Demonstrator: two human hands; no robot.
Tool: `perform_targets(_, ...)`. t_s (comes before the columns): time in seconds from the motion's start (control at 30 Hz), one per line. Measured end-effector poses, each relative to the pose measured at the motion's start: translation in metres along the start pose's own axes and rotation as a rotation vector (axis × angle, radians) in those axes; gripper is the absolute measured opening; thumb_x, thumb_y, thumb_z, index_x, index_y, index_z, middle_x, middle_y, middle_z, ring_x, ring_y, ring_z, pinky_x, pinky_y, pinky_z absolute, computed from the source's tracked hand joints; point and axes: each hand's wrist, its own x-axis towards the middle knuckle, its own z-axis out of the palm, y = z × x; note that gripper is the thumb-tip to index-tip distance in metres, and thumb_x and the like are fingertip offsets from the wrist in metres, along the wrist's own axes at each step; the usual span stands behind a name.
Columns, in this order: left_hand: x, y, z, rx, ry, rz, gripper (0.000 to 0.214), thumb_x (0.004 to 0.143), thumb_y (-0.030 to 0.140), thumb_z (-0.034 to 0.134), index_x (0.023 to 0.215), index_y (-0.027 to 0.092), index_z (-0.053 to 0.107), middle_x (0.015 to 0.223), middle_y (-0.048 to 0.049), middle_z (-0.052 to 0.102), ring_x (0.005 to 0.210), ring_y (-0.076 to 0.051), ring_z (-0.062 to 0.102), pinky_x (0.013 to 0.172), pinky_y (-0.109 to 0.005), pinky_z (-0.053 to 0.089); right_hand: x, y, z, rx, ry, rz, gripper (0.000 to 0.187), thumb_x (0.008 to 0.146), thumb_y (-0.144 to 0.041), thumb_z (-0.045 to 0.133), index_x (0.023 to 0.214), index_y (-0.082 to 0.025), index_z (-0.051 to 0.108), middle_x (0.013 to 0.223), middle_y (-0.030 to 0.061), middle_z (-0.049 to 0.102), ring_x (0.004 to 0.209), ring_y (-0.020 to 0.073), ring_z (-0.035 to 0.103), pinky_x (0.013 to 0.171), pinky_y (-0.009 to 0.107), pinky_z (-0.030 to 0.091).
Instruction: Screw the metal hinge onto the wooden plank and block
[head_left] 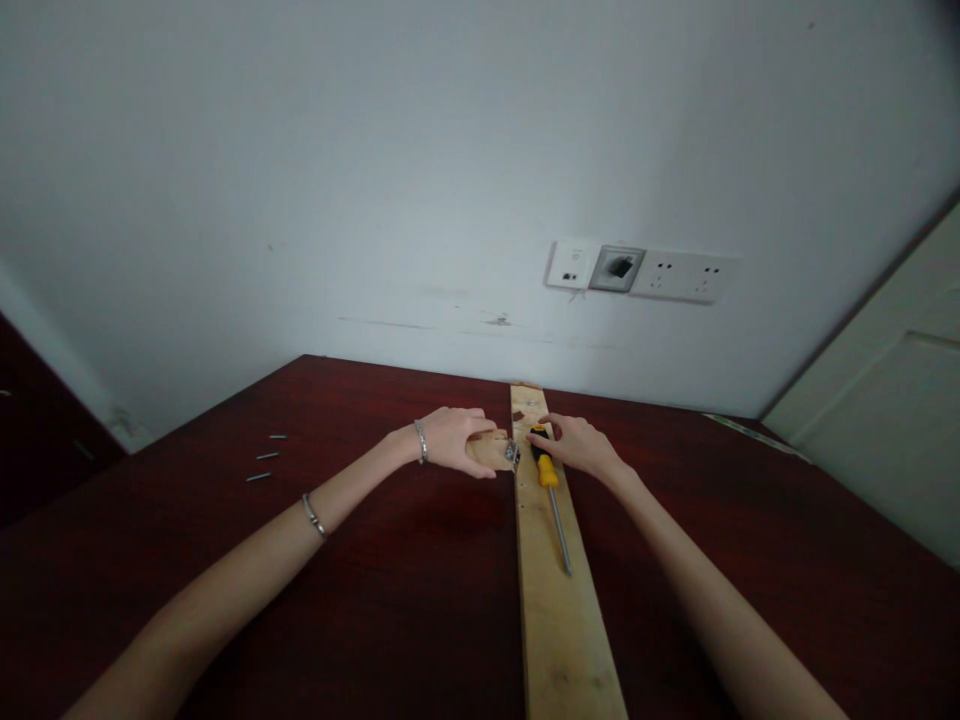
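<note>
A long pale wooden plank (559, 600) lies lengthwise on the dark red table (375, 560), reaching to the wall. My left hand (456, 438) curls over a small wooden block (491, 452) pressed against the plank's left edge, where a small metal fitting (512, 452) joins them. My right hand (576, 444) rests on the plank with its fingers on the handle of a yellow-and-black screwdriver (549, 478), whose shaft lies along the board pointing toward me.
Three small metal screws (266, 457) lie on the table at the left. The white wall behind carries a row of sockets (641, 272). A pale door (885, 420) stands at the right; dark furniture (37, 430) at the left.
</note>
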Motion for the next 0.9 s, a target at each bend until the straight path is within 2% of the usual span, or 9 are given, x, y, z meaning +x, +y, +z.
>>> perform_targets(0.13, 0.0, 0.0, 0.001, 0.006, 0.0, -0.004, 0.069, 0.067, 0.069, 0.062, 0.116, 0.021, 0.058, 0.104, -0.005, 0.06, 0.088, -0.021, 0.062, 0.074, -0.028, 0.046, -0.002, -0.002, -0.001, -0.006, 0.026, -0.007, 0.056, 0.079, -0.064, 0.051, 0.116, -0.023, 0.063, 0.103, 0.0126, 0.068, 0.094, 0.0311, 0.065, 0.073, 0.038, 0.048)
perform_targets(0.27, 0.0, 0.0, 0.002, 0.002, 0.008, 0.004, 0.069, 0.067, 0.069, 0.061, 0.116, 0.021, 0.058, 0.105, -0.0048, 0.061, 0.089, -0.021, 0.062, 0.074, -0.028, 0.046, -0.005, -0.008, -0.005, 0.009, 0.088, -0.039, 0.048, 0.081, -0.053, 0.054, 0.116, -0.021, 0.062, 0.106, 0.0153, 0.063, 0.095, 0.0336, 0.063, 0.075, 0.041, 0.047)
perform_targets(0.4, 0.0, 0.0, 0.002, 0.006, 0.014, -0.009, 0.07, 0.066, 0.069, 0.063, 0.117, 0.02, 0.058, 0.106, -0.0053, 0.061, 0.09, -0.022, 0.062, 0.074, -0.028, 0.046, -0.006, -0.015, -0.014, 0.103, 0.129, -0.11, 0.039, 0.085, -0.042, 0.052, 0.115, -0.02, 0.063, 0.111, 0.0156, 0.06, 0.092, 0.0305, 0.062, 0.077, 0.042, 0.046)
perform_targets(0.53, 0.0, 0.0, 0.002, -0.002, 0.015, 0.001, 0.069, 0.067, 0.068, 0.063, 0.116, 0.021, 0.058, 0.105, -0.0047, 0.06, 0.089, -0.021, 0.062, 0.074, -0.028, 0.046, -0.004, -0.021, -0.02, 0.301, 0.035, -0.25, 0.031, 0.087, -0.037, 0.05, 0.104, -0.019, 0.069, 0.104, 0.0096, 0.068, 0.088, 0.0211, 0.062, 0.079, 0.032, 0.047)
perform_targets(0.67, 0.0, 0.001, 0.001, -0.004, 0.036, 0.01, 0.068, 0.067, 0.067, 0.064, 0.116, 0.021, 0.057, 0.105, -0.0049, 0.06, 0.088, -0.021, 0.062, 0.075, -0.028, 0.047, -0.002, -0.024, -0.017, 0.475, -0.132, -0.351, 0.036, 0.088, -0.041, 0.047, 0.095, -0.016, 0.071, 0.094, 0.0055, 0.072, 0.083, 0.0186, 0.064, 0.076, 0.03, 0.049)
perform_targets(0.8, 0.0, 0.0, 0.001, -0.02, 0.084, 0.005, 0.069, 0.067, 0.066, 0.065, 0.119, 0.021, 0.055, 0.109, -0.0057, 0.058, 0.09, -0.021, 0.062, 0.077, -0.029, 0.048, -0.001, -0.025, -0.013, 0.58, -0.203, -0.343, 0.037, 0.085, -0.044, 0.051, 0.088, -0.013, 0.071, 0.089, 0.0063, 0.072, 0.081, 0.0174, 0.063, 0.073, 0.028, 0.048)
perform_targets(0.9, 0.0, 0.001, 0.002, -0.022, 0.096, -0.005, 0.072, 0.067, 0.064, 0.066, 0.122, 0.02, 0.053, 0.112, -0.0062, 0.057, 0.093, -0.022, 0.062, 0.079, -0.031, 0.049, -0.002, -0.025, -0.014, 0.644, -0.233, -0.297, 0.039, 0.083, -0.047, 0.052, 0.084, -0.012, 0.07, 0.081, 0.0062, 0.07, 0.071, 0.0147, 0.06, 0.062, 0.025, 0.047)
